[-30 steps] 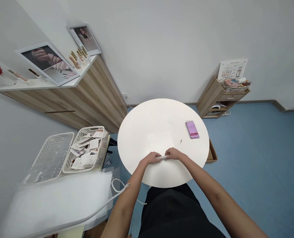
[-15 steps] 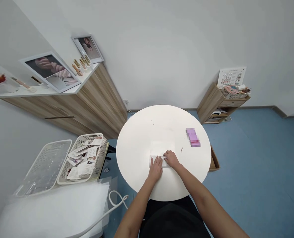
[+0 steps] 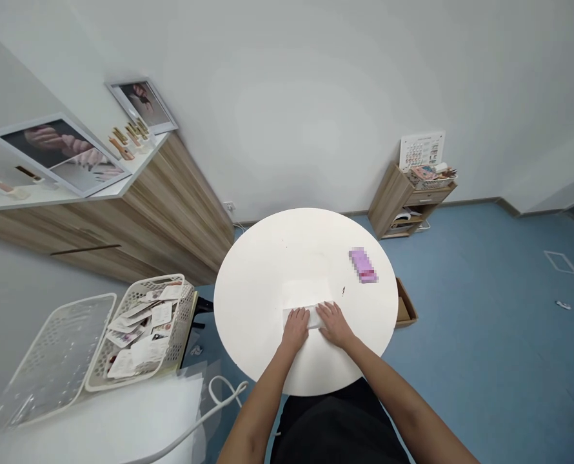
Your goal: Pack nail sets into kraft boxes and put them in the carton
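Note:
A thin, pale flat strip (image 3: 315, 317) lies near the front of the round white table (image 3: 258, 277). Flat on its left part rests my left hand (image 3: 296, 327), fingers extended and pointing away from me. My right hand (image 3: 334, 323) lies over the strip's right end with its fingers spread. Between the two hands a short stretch of the strip shows. What the strip is made of cannot be told. A purple item (image 3: 363, 265), blurred into blocks, lies on the right side of the table.
White baskets with packets (image 3: 142, 328) stand at the left, by a pale sheet-covered surface (image 3: 98, 419) and a white cable (image 3: 219, 406). A wooden cabinet (image 3: 171, 212) is at the back left, a small one (image 3: 388, 200) at the back right. A cardboard box (image 3: 405, 309) sits right of the table.
My right hand has flattened out over the strip's right end, its fingers now more stretched. My left hand stays on the strip. The whole view has shifted a little to the right.

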The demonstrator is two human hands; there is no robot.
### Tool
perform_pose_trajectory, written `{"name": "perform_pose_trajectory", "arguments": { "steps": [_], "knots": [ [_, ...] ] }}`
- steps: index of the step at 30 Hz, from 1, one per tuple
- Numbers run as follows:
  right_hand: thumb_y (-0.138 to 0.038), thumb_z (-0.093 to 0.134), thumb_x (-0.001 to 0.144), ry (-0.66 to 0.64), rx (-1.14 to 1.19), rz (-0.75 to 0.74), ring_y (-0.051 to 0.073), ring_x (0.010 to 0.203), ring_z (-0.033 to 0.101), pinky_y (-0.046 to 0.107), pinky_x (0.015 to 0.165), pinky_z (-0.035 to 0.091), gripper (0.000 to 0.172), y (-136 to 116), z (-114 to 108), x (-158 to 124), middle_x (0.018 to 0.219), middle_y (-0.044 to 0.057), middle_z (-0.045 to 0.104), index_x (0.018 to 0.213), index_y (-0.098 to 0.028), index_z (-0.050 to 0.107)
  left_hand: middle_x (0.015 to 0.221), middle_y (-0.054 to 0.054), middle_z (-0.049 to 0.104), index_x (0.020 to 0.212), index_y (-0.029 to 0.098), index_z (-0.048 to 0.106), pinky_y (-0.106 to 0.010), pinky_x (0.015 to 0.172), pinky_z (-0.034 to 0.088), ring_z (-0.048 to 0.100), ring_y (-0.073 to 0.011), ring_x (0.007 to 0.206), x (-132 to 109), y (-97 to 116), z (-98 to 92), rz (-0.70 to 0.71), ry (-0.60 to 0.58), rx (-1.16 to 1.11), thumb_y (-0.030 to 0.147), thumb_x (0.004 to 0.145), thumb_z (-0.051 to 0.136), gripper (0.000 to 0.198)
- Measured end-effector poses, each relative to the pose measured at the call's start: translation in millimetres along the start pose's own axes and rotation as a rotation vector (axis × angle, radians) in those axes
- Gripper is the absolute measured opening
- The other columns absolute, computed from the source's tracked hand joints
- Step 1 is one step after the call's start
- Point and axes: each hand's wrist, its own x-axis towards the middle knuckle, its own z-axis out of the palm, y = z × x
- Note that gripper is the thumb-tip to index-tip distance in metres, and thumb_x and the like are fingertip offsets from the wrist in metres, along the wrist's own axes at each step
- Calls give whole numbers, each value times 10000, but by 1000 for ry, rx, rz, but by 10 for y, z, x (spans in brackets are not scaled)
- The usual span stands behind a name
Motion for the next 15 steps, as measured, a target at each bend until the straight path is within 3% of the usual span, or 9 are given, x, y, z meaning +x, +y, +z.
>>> {"name": "perform_pose_trajectory", "arguments": {
  "steps": [6, 11, 15],
  "knots": [
    [-208, 551, 830, -102, 18, 8, 263, 1208, 505, 513, 1166, 151, 454, -102, -75, 59, 1284, 124, 591, 1282, -184, 534, 1150, -106, 626, 1149, 201, 550, -434, 966, 436, 580, -292, 1078, -51, 65, -120, 18, -78, -162, 188, 729, 619, 427],
    [-169, 548, 825, -195, 116, 14, 225, 1004, 602, 445, 1076, 301, 289, -12, -241, 143, 1060, 66, 681, 1100, -211, 628, 1087, -39, 701, 1130, 243, 626, -327, 845, 472, 643, -239, 965, -72, -45, -334, -109, -222, -515, 326, 789, 608, 351],
    [-183, 538, 854, -237, 96, 14, 217, 954, 601, 359, 929, 393, 191, 14, -324, 351, 1004, 68, 681, 996, -193, 665, 1038, -4, 726, 1008, 264, 697, -297, 815, 461, 647, -222, 952, -21, -162, -469, -168, -202, -688, 431, 861, 521, 284]
  ]
}}
